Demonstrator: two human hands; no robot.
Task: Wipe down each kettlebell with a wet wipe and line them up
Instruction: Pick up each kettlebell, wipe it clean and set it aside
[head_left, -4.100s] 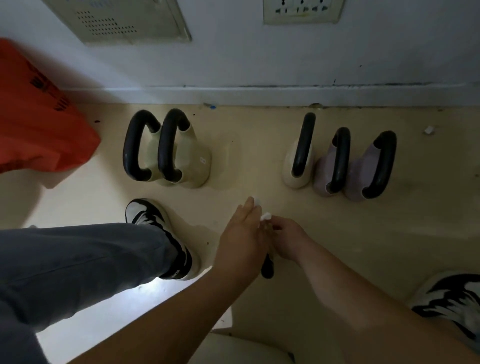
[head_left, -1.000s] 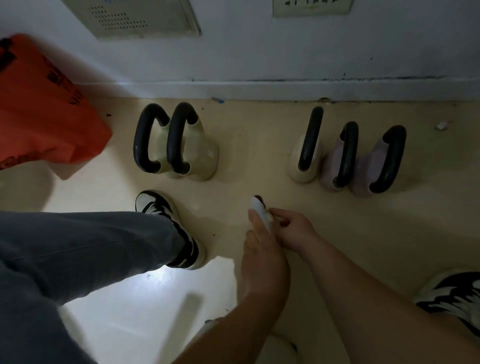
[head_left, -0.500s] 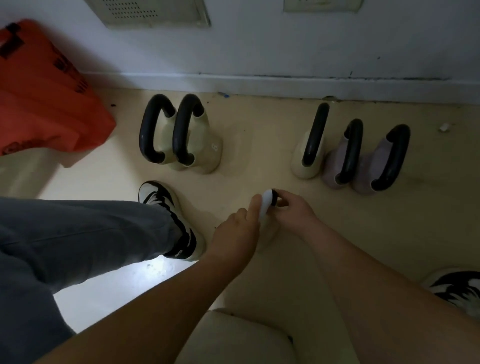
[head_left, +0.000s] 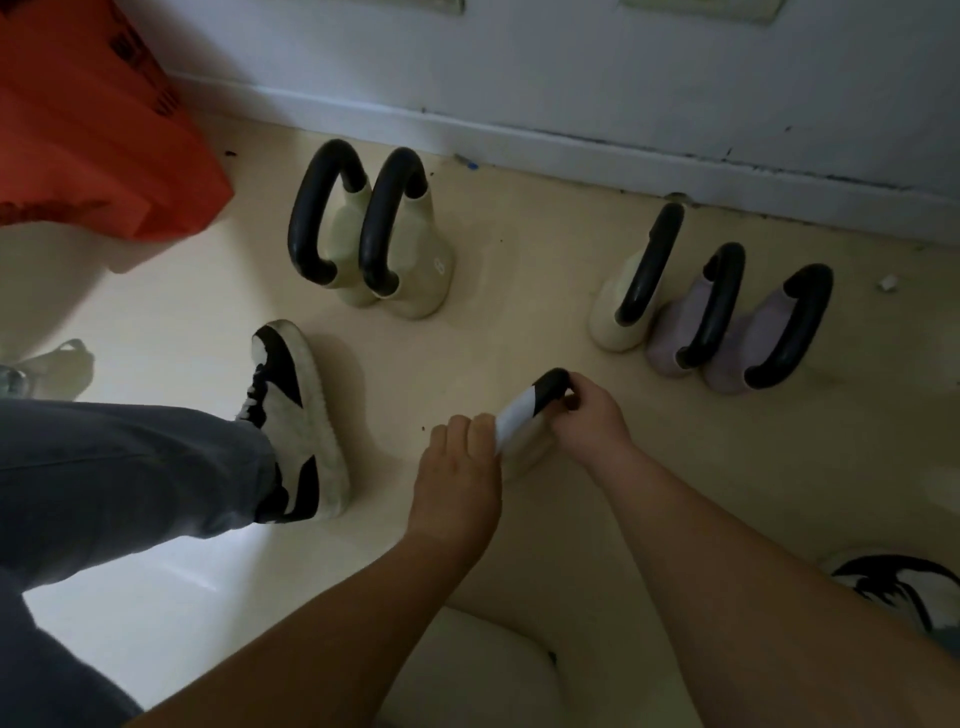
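Head view: low in the middle of the frame, a cream kettlebell with a black loop handle (head_left: 551, 385) sits on the pale yellow floor (head_left: 519, 234). The right hand (head_left: 589, 423) has its fingers curled around the right side of the handle. A white wet wipe (head_left: 514, 415) is wrapped over the handle's left side, and the left hand (head_left: 457, 467) clasps it, fingertips closed on the cloth. At upper middle, two pale green kettlebells (head_left: 415, 260) stand touching. At right, another cream kettlebell (head_left: 615, 317) and two lilac kettlebells (head_left: 675, 332) crowd together near the white skirting board (head_left: 571, 150). An orange plastic bag (head_left: 104, 130) fills the upper left; its contents cannot be seen. A white and black sneaker (head_left: 298, 415) rests left of the hands.
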